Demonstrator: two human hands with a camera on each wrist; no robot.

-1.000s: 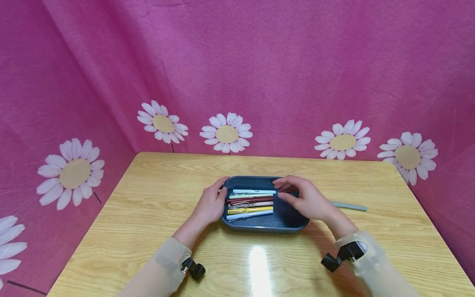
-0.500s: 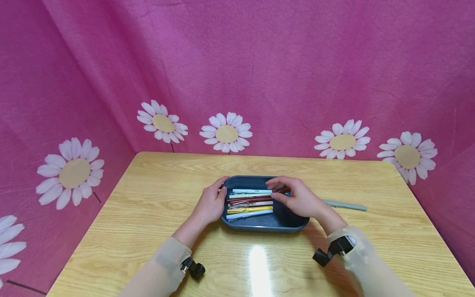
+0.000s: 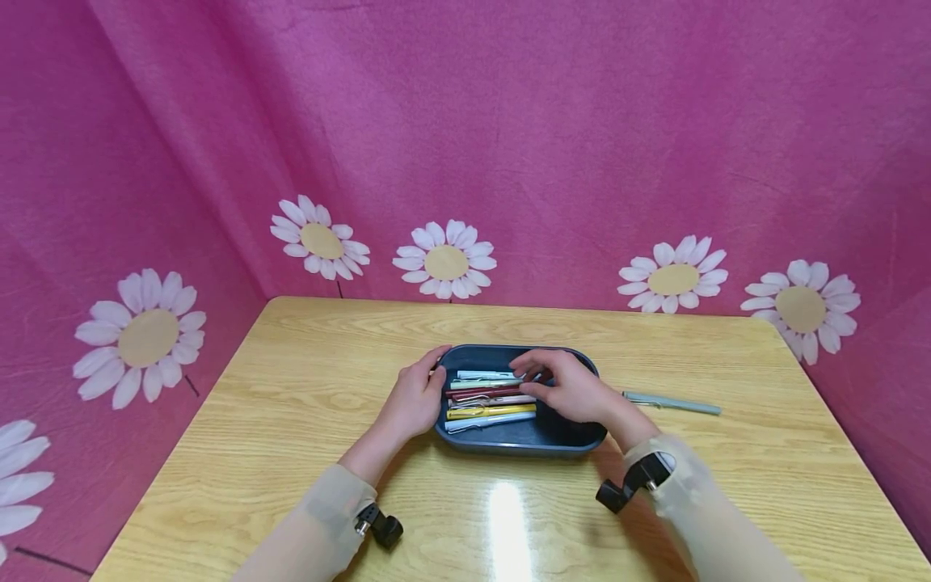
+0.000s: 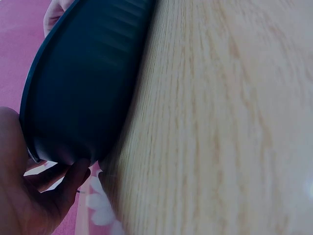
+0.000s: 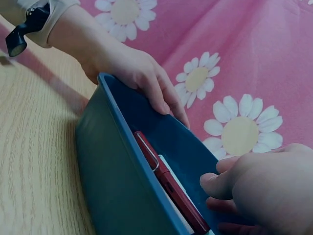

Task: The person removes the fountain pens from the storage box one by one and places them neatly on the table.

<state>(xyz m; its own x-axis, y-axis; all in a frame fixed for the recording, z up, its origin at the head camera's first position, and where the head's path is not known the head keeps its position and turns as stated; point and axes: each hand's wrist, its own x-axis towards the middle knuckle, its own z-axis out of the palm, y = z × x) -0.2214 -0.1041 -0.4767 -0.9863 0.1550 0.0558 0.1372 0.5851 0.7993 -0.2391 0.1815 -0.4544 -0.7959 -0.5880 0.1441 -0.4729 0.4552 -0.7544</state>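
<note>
A dark blue oblong tray (image 3: 520, 446) sits on the table with several clip pens lying side by side in its left half. A yellow pen (image 3: 490, 412) and a light blue pen (image 3: 490, 422) lie nearest the front; a dark red pen (image 5: 171, 183) shows clearly in the right wrist view. My left hand (image 3: 414, 398) holds the tray's left end, gripping its wall. My right hand (image 3: 575, 390) reaches over the right side into the tray, fingers loosely bent, thumb and fingertips right at the pens' right ends. Nothing shows pinched between them.
A grey-green pen (image 3: 676, 403) lies on the wooden table (image 3: 327, 356) just right of the tray, partly behind my right forearm. A pink curtain (image 3: 553, 162) with daisies hangs behind the table and at its sides.
My right hand has moved left inside the tray, towards the pens, uncovering more of the grey-green pen on the table. The left hand and the tray stay where they were.
</note>
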